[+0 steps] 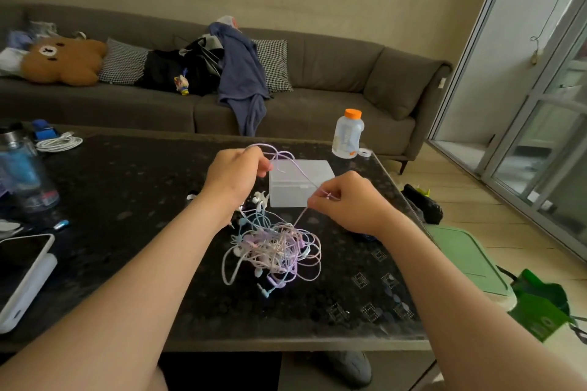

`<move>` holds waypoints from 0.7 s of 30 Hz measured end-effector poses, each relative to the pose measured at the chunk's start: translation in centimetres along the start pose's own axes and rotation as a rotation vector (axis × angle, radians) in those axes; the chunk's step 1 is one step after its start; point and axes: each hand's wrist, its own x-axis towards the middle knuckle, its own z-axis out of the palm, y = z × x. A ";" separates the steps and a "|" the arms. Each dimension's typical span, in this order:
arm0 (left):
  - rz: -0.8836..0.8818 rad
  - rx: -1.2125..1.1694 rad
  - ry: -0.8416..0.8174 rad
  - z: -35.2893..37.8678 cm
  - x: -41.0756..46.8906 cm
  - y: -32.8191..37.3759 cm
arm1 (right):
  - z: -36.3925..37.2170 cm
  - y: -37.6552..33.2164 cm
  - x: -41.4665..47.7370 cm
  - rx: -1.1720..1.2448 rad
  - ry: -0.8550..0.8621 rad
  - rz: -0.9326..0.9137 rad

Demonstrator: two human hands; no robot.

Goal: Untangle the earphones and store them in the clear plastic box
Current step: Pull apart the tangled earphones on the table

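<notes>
Your left hand (235,174) is raised above the dark table (127,200), its fingers curled round a loop of the lilac cord (298,169). Your right hand (347,205) pinches the same cord between thumb and fingertips (313,201), with the other fingers tucked in. The cord stretches between your two grips, crossing in front of the clear plastic box (286,194), which sits just beyond your right fingertips and to the right of your left ones. From your right pinch the cord drops to the tangle of earphones (276,251), which lies on the table below both sets of fingers and nearer to you. A bottle with an orange cap (347,133) stands beyond the box.
</notes>
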 end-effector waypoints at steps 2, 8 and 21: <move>-0.081 -0.027 -0.081 -0.3 -0.1 -0.1 | 1.0 -0.1 0.3 -0.034 0.098 -0.024; -0.137 -0.401 -0.243 -0.9 -0.4 0.4 | 1.1 -1.5 0.5 0.303 0.215 0.013; 0.013 0.073 -0.359 0.7 1.5 -1.4 | 2.3 -3.8 1.9 0.602 0.525 -0.126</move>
